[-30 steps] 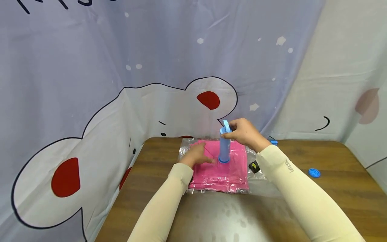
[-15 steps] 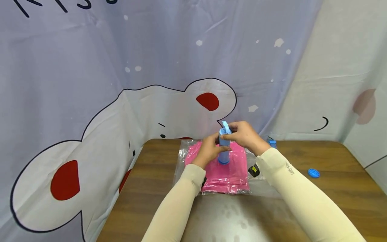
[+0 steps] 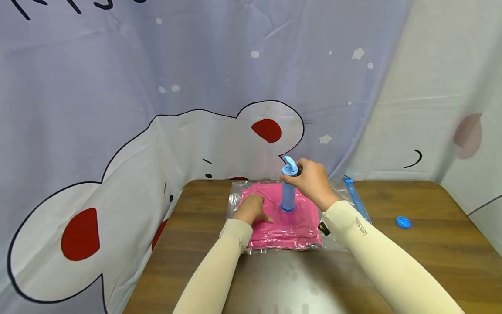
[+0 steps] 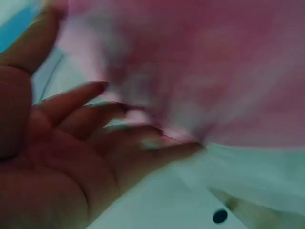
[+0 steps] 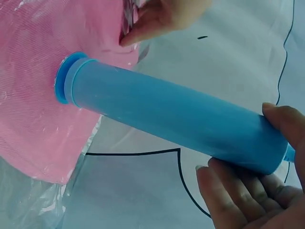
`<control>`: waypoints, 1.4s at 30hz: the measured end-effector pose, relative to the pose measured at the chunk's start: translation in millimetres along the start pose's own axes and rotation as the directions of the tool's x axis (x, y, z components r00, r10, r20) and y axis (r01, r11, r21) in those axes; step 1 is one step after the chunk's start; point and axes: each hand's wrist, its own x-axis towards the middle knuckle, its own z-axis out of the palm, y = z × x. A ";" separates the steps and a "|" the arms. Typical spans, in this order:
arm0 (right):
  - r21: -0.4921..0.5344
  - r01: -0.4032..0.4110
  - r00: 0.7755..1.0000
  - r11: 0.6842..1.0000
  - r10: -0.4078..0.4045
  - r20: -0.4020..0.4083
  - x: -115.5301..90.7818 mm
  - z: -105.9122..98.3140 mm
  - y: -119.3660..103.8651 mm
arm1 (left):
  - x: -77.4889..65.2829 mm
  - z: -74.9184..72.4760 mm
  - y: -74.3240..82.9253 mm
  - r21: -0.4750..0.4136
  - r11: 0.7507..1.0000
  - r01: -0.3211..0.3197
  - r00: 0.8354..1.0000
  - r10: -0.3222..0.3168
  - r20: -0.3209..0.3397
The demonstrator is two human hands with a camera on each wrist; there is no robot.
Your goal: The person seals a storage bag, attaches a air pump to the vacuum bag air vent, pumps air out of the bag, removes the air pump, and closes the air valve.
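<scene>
A blue hand pump (image 3: 288, 194) stands upright on a clear plastic vacuum bag (image 3: 235, 196) with folded pink fabric (image 3: 292, 233) inside. My right hand (image 3: 312, 179) grips the pump's top end, thumb on one side and fingers on the other. In the right wrist view the pump's round foot (image 5: 71, 78) sits against the bag over the pink fabric. My left hand (image 3: 251, 210) rests on the left part of the bag, fingers spread. In the left wrist view, that hand's fingers (image 4: 128, 148) are loosely extended at the bag's edge, blurred.
A round blue cap (image 3: 403, 222) lies to the right on the wooden table (image 3: 439, 253). Beyond my right forearm, a long blue strip (image 3: 356, 198) lies by the bag's right edge. A printed curtain (image 3: 204, 65) hangs close behind the table.
My left hand went from the bag to the pump's side and is now back on the bag. My right hand stays at the pump's top. More of the blue strip shows now.
</scene>
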 end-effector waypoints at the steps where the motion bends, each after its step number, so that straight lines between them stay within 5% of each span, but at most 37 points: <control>1: 0.000 0.005 1.000 1.000 -0.005 0.008 1.0 -0.5 -1.1 | 8.8 8.6 -13.9 0.012 1.000 0.012 1.000 -0.012 0.010; 6: 0.004 0.041 0.996 0.999 -0.041 0.079 4.6 -4.2 -1.2 | 15.7 19.2 -36.1 0.015 1.000 0.019 1.000 -0.020 0.019; 12: 0.092 -0.007 0.988 0.996 -0.007 0.156 3.8 -2.4 6.7 | 16.1 23.2 -35.6 0.055 0.998 -0.013 1.000 0.012 0.019; 16: 0.153 -0.049 0.993 0.987 0.031 0.116 2.9 5.5 9.1 | 15.6 28.1 -37.6 0.063 0.998 -0.005 1.000 0.007 -0.024; 22: 0.085 -0.017 0.998 0.996 0.012 0.065 5.3 7.7 8.0 | 13.2 25.8 -35.2 0.081 0.997 0.016 1.000 -0.015 -0.016; 35: 0.170 -0.068 0.981 0.983 0.035 0.190 8.8 -3.5 6.3 | 18.7 18.8 -30.9 0.146 0.989 0.034 0.999 -0.030 -0.030; 42: 0.118 -0.094 0.993 0.989 0.085 0.077 4.5 -4.3 8.3 | 17.9 22.9 -28.8 0.163 0.986 0.024 0.999 -0.019 -0.030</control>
